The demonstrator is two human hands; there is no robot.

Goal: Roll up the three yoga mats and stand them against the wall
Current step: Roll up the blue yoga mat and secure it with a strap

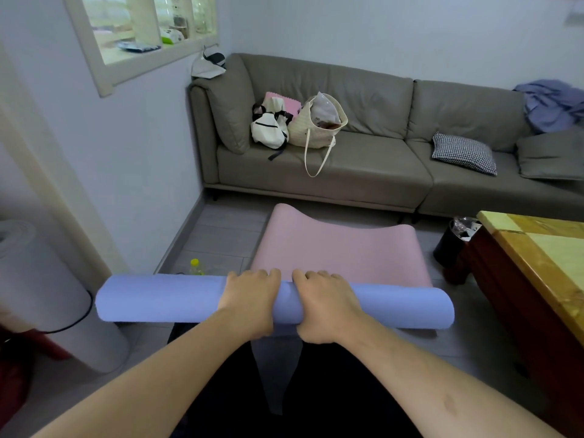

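At the far left a pale grey rolled mat [41,289] stands upright on the floor beside the wall, a thin black cord looped around its base. Just right of it, low by the wall, sits a small clear bottle with a yellow cap [196,267]. Across the middle, a lilac-blue foam yoga mat [158,298] lies as a thick horizontal roll, its loose tail hanging down between the person's dark-clad legs. The left hand [249,303] wraps over the roll's top near its centre, fingers curled over the far side. The right hand [325,306] grips the same roll just beside it, fingers curled likewise, thumb tucked beneath. Behind the roll a pink yoga mat [341,248] lies spread on the grey tiled floor, its far edge curling upward near a long grey-brown sofa [379,165]. On the sofa rest a white backpack [268,128], a cream woven tote bag [316,124], a houndstooth cushion [463,153] and crumpled blue cloth [550,104]. At the right stand a black bin [450,245] and a dark wooden table with a yellow top [543,257].
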